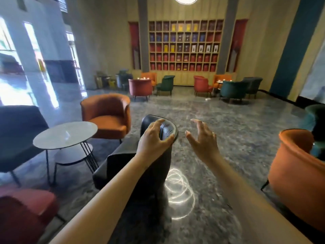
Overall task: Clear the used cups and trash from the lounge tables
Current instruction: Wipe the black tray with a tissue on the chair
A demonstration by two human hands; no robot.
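Now between tables, trash bag in hand

My left hand (pixel 154 138) curls round the mouth of a black trash bag (pixel 140 169), held up near centre. My right hand (pixel 204 140) hangs beside it, fingers spread, holding nothing. What look like pale cups (pixel 143 78) sit far off, left of centre. I judge collecting those comes next: get close, then drop them in.

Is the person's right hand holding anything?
No, the right hand is open, fingers spread, touching nothing; the left hand grips the black bag.

Head-worn wide-angle view, forward and down, close behind left hand (pixel 154 139) and right hand (pixel 204 141).
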